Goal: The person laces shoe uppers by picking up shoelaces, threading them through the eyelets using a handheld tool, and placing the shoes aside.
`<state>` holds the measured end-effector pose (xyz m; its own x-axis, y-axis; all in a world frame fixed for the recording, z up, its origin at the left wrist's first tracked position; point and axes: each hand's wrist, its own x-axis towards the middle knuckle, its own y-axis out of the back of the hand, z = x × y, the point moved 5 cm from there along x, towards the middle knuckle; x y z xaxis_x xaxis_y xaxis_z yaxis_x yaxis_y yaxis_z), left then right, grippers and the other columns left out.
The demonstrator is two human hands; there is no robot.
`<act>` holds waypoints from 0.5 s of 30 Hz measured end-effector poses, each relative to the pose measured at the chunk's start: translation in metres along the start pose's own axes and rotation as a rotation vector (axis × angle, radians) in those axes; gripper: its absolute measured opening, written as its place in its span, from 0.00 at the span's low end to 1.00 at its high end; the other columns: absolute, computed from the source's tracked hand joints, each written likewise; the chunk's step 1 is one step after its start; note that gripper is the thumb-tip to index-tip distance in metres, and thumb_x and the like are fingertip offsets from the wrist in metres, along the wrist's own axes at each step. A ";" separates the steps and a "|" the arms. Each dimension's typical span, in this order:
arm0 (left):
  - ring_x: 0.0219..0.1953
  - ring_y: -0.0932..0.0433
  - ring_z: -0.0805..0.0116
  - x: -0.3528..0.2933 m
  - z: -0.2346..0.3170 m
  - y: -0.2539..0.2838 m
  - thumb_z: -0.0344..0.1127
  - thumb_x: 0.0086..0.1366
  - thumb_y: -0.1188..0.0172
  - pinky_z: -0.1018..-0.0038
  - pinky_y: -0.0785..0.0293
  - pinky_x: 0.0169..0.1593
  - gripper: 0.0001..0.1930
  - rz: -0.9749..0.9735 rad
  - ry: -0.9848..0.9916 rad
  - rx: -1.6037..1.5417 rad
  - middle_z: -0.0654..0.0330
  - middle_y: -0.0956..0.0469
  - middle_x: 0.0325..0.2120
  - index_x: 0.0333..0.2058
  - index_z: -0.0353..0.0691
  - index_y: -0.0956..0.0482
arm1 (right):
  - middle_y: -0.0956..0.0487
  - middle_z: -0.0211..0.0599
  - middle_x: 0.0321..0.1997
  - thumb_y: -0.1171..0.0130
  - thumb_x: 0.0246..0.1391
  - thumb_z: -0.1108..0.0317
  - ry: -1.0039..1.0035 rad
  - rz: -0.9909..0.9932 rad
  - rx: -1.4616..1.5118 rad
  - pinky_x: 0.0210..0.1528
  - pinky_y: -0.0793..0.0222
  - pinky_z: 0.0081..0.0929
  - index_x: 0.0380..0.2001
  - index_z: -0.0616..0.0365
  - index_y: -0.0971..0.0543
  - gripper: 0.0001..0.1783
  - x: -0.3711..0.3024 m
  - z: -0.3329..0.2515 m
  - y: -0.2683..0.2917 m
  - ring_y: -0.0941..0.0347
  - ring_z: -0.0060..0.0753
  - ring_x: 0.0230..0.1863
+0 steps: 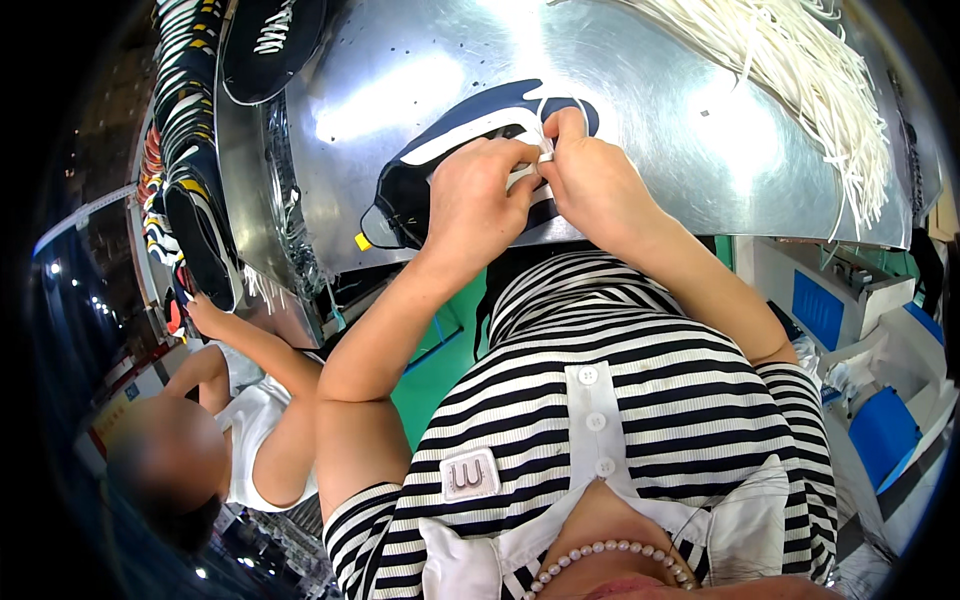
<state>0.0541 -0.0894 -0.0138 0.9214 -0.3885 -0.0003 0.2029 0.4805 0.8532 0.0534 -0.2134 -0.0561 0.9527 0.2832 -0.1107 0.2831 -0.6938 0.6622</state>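
Note:
A navy shoe upper [468, 110] with a broad white stripe lies on the metal table near its front edge. Its toe end points right, and a small yellow tab shows at the heel end. A white shoelace [541, 108] loops up over the toe side of the upper. My left hand [478, 196] is closed over the upper's opening, thumb and forefinger pinching the lace. Right beside it, my right hand [598, 180] pinches the lace too, fingers curled and fingertips nearly touching the left ones. My hands cover most of the eyelet area.
A thick bundle of loose white laces [800, 85] spreads over the table's far right. At the far left lies a black laced shoe [270, 50]. Beyond the table's left edge, another person's hand [207, 316] reaches toward a long row of stacked shoe uppers [188, 120].

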 end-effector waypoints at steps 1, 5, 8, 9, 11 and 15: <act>0.33 0.20 0.56 -0.003 0.001 0.003 0.29 0.53 0.33 0.66 0.26 0.39 0.10 0.051 -0.036 0.007 0.55 0.19 0.30 0.36 0.37 0.18 | 0.22 0.52 0.26 0.41 0.55 0.70 0.041 0.036 0.076 0.31 0.30 0.42 0.44 0.64 0.36 0.18 -0.003 -0.002 0.005 0.24 0.56 0.29; 0.31 0.21 0.56 -0.025 0.001 0.024 0.27 0.53 0.32 0.66 0.27 0.35 0.10 0.243 -0.090 0.099 0.55 0.20 0.30 0.34 0.36 0.20 | 0.22 0.49 0.28 0.35 0.52 0.65 0.011 -0.239 0.263 0.36 0.29 0.36 0.47 0.61 0.30 0.23 -0.032 0.002 0.057 0.23 0.50 0.31; 0.28 0.22 0.58 -0.040 -0.003 0.037 0.25 0.52 0.32 0.67 0.27 0.33 0.08 0.378 -0.160 0.205 0.56 0.21 0.26 0.32 0.37 0.22 | 0.21 0.27 0.32 0.34 0.53 0.61 -0.111 -0.044 0.621 0.38 0.28 0.23 0.40 0.54 0.22 0.14 -0.041 0.048 0.106 0.23 0.22 0.39; 0.26 0.23 0.61 -0.042 0.004 0.035 0.25 0.52 0.32 0.68 0.27 0.31 0.08 0.366 -0.257 0.228 0.58 0.21 0.24 0.32 0.38 0.21 | 0.20 0.27 0.32 0.34 0.54 0.61 -0.084 0.170 0.570 0.37 0.27 0.21 0.41 0.53 0.23 0.14 -0.031 0.059 0.122 0.23 0.22 0.40; 0.23 0.25 0.71 -0.040 0.013 0.029 0.28 0.49 0.38 0.75 0.29 0.25 0.08 0.413 -0.384 0.291 0.66 0.21 0.23 0.31 0.43 0.21 | 0.20 0.29 0.34 0.35 0.55 0.62 -0.087 0.371 0.628 0.37 0.27 0.19 0.42 0.53 0.23 0.14 -0.009 0.060 0.134 0.23 0.23 0.41; 0.25 0.23 0.67 -0.028 0.007 0.033 0.32 0.53 0.36 0.72 0.27 0.29 0.07 0.362 -0.332 0.188 0.63 0.20 0.25 0.32 0.42 0.20 | 0.20 0.32 0.39 0.28 0.48 0.64 -0.006 0.081 0.583 0.38 0.29 0.17 0.45 0.56 0.25 0.23 0.026 0.034 0.076 0.26 0.22 0.39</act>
<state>0.0327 -0.0688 0.0178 0.7605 -0.4672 0.4510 -0.1999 0.4923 0.8471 0.1038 -0.2812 -0.0345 0.9739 0.2113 -0.0824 0.2218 -0.9632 0.1518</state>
